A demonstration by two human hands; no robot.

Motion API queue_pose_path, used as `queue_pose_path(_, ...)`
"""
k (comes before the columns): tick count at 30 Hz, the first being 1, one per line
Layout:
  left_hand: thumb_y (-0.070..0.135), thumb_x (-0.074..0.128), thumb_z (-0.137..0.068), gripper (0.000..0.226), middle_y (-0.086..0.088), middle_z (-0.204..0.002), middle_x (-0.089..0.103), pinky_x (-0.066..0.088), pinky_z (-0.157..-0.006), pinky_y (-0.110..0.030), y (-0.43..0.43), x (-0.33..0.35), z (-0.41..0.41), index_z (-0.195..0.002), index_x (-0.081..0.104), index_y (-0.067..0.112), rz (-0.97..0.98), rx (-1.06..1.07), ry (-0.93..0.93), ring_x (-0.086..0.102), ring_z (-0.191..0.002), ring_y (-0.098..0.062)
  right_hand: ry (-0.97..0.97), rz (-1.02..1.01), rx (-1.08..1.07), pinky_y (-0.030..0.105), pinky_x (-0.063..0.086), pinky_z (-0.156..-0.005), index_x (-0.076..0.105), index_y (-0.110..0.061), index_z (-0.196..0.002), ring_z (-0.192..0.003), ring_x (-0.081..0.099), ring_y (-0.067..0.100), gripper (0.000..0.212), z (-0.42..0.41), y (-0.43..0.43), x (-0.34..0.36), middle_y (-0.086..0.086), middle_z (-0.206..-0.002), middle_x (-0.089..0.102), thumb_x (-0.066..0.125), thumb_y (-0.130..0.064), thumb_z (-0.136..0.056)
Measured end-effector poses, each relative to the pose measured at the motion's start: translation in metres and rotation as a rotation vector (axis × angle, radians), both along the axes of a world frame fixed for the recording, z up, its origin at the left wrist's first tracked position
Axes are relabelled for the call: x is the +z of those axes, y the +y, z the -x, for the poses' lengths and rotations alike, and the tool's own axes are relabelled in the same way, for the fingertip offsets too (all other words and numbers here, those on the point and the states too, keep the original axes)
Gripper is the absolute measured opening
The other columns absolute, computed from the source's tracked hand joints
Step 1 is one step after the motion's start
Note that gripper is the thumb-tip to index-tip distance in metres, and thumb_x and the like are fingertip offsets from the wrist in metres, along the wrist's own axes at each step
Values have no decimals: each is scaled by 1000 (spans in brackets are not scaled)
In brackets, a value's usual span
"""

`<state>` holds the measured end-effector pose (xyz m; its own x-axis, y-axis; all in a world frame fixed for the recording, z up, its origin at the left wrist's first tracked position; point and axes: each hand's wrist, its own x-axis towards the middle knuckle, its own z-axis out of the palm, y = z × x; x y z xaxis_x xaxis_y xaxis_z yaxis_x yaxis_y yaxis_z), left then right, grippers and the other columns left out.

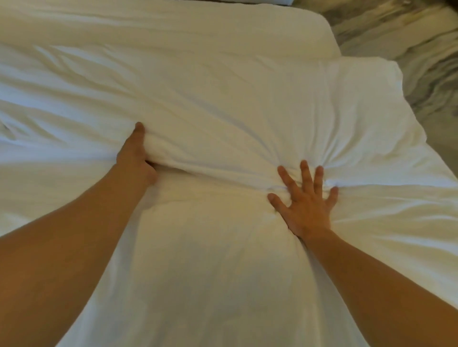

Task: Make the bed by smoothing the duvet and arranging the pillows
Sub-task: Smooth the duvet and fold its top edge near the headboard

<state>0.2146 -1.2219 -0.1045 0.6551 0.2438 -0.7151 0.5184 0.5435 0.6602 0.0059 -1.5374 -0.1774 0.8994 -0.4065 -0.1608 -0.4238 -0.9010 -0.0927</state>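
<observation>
A white duvet [223, 99] covers nearly the whole view, creased and bunched across its middle. My left hand [135, 156] grips a thick fold of the duvet, thumb on top and fingers tucked under the fold. My right hand [306, 200] lies flat on the duvet with fingers spread, pressing into a knot of wrinkles that radiate from it. A sliver of a pillow [267, 2] shows at the very top edge, mostly cut off.
The bare white sheet of the mattress [173, 22] shows beyond the duvet's far edge. A grey and white patterned floor [409, 32] runs along the bed's right side, past the duvet's rumpled corner [371, 74].
</observation>
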Motion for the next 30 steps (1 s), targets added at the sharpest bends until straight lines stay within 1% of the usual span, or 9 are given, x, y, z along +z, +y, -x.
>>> queue_pose_path(4,32,78,-92,34,-2,-106,79,65,-80,-50,4,13,5,-122,69,19,-2,-63,-19,78,-94,-23,-3,7,10,71,-6,-119,-14,-66,-151,-155,-29,25,73,1,-2,-1,-12,-170,-25,16,-87,-88)
queue_pose_path(9,16,77,-92,18,1,-99,77,64,-65,-34,19,19,93,-107,68,18,-245,-14,-124,77,-80,-14,-156,-67,48,71,1,-120,5,-64,-155,-158,-19,21,73,8,-7,-3,-13,-173,-9,29,-82,-88)
queue_pose_path(14,27,84,-86,52,-11,-125,72,61,-88,-53,27,-19,117,-130,64,9,-214,-36,52,71,-105,-31,-181,-36,58,71,2,-119,15,-66,-152,-159,-14,23,71,10,-7,-5,-12,-174,-2,34,-83,-86)
queue_pose_path(17,26,80,-90,48,-12,-115,73,62,-52,-39,31,-17,99,-132,62,8,-64,-70,89,72,-88,-27,-109,-26,27,69,2,-120,12,-67,-152,-159,-13,23,72,7,-4,4,-11,-174,-1,28,-85,-85)
queue_pose_path(19,28,73,-96,33,-11,-101,72,60,-42,-44,41,-9,94,-123,63,12,6,-98,115,69,-82,-27,-149,-10,-20,65,10,-118,25,-60,-153,-160,-1,27,70,14,6,18,-7,-174,10,34,-81,-87)
queue_pose_path(22,32,80,-89,46,-14,-119,74,60,-69,-68,74,-4,79,-128,66,14,156,-85,20,71,-106,-37,-548,-73,-72,49,37,-100,65,-28,-129,-137,50,32,50,27,53,48,6,-145,58,53,-58,-90)
queue_pose_path(25,35,83,-85,49,-6,-129,73,59,-84,-58,120,1,50,-129,69,19,110,15,-74,71,-114,-31,-629,-891,-590,38,51,-74,67,-12,-90,-82,70,26,44,12,144,91,8,-89,73,62,-56,-88)
queue_pose_path(28,39,76,-91,29,-1,-124,72,49,-101,-58,175,1,15,-115,71,24,75,11,-51,68,-116,-28,-417,-1833,-1131,43,58,-90,65,-6,-103,-97,72,32,46,-33,216,102,17,-104,74,81,-45,-85)
queue_pose_path(30,44,75,-90,37,3,-124,72,50,-99,-52,208,-10,-10,-120,70,23,102,8,-40,68,-115,-25,-593,-1993,-1203,51,58,-97,66,-12,-122,-108,72,36,58,-63,247,95,16,-118,75,86,-45,-79)
